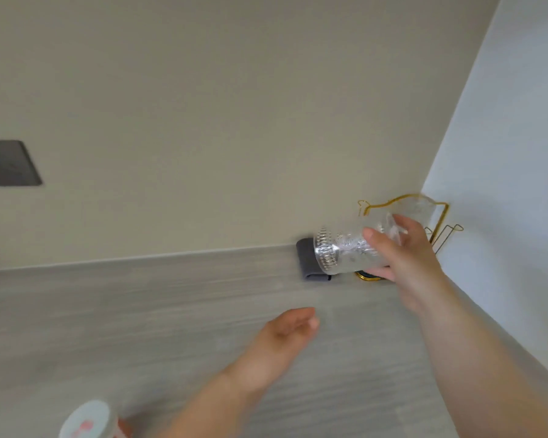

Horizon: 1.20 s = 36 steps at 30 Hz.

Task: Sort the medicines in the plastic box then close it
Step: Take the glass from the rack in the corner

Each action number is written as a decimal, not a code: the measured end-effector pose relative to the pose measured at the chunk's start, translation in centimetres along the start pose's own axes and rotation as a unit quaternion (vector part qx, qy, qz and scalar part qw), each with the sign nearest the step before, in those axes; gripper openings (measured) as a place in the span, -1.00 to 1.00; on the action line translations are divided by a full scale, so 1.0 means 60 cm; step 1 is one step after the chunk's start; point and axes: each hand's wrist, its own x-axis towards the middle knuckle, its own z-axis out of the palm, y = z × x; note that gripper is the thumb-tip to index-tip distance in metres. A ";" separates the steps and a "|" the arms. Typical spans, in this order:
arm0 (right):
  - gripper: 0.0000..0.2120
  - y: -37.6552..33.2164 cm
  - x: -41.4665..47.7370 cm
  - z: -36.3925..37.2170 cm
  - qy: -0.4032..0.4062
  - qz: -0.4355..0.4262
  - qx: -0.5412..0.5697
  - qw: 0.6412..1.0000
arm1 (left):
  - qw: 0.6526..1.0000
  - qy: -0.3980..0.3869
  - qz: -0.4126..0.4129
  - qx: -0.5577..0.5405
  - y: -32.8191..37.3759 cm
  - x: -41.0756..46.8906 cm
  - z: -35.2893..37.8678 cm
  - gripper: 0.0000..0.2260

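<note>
Both hands [402, 257] and forearms [475, 358] bare, no sleeves, rings or watch.

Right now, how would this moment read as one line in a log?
right hand: grip on clear glass, tipped sideways by gold rack | left hand: open, empty over counter | plastic box: not in view

No readable text; pink marks on the white-lidded container [87, 420] at bottom left are too blurred.
</note>
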 end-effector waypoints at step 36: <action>-0.28 0.302 -0.270 0.196 -0.227 0.043 -0.192 0.954 | 0.845 0.386 0.133 0.346 -0.220 -0.285 -0.148 -0.78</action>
